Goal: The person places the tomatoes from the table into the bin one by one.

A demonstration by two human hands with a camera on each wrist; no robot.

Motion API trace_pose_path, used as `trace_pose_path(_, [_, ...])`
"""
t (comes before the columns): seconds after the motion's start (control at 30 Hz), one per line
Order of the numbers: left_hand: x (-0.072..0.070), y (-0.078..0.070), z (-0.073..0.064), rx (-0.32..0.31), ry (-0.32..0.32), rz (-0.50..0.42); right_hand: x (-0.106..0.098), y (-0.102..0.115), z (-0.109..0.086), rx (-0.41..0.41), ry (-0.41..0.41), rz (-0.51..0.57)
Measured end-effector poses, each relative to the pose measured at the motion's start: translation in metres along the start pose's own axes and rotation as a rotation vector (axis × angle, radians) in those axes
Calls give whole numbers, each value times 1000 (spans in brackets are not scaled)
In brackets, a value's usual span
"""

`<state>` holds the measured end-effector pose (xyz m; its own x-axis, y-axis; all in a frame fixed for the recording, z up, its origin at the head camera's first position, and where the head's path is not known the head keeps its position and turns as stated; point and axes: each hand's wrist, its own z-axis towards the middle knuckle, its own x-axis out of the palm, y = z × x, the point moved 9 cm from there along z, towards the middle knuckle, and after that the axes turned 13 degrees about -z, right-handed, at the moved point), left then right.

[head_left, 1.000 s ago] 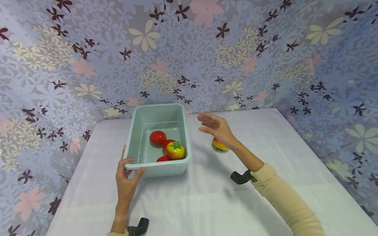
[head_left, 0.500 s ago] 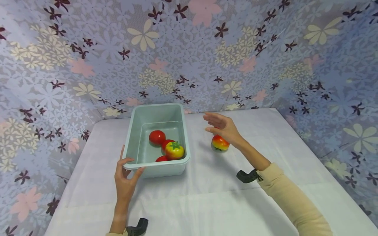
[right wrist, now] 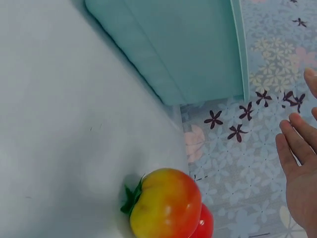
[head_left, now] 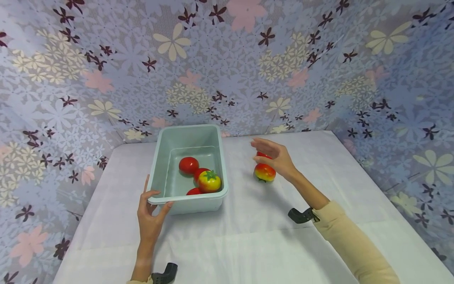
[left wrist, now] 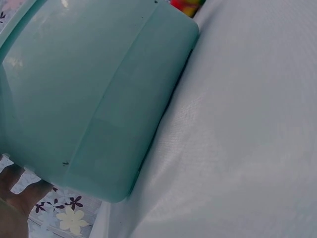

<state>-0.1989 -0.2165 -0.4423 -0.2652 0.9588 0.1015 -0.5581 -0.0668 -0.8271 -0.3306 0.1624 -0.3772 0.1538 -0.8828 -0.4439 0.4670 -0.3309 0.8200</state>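
A pale green plastic bin (head_left: 191, 198) stands on the table at centre left, holding a red-and-yellow tomato (head_left: 210, 183) with a green leafy top and several red ones, such as one red tomato (head_left: 188, 165). My left hand (head_left: 150, 221) grips its near left corner, fingers over the rim and thumb at the front wall. To the right, my right hand (head_left: 278, 157) hovers with its fingers extended and nothing held. Below it lie a yellow-and-red tomato (head_left: 265, 172) and a red tomato (head_left: 263, 154), partly hidden by the hand. The right wrist view shows the same yellow-and-red tomato (right wrist: 166, 206) close up.
A white cloth (head_left: 241, 244) covers the table. Flower-patterned fabric (head_left: 227, 71) rises behind it and along both sides. The bin's right wall (right wrist: 183, 44) stands a short way left of the two tomatoes on the table.
My right hand has moved right, away from the bin, bringing both tomatoes on the table further into view. My left hand keeps its grip and the bin has stayed put.
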Motion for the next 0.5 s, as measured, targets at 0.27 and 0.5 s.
trace_pose_path(0.27, [1, -1, 0, 19, 25, -28, -8, -20, -8, 10, -24, -14])
trace_pose_path(0.5, [1, -2, 1, 16, 21, -30, -16, -46, -16, 86, -55, -72])
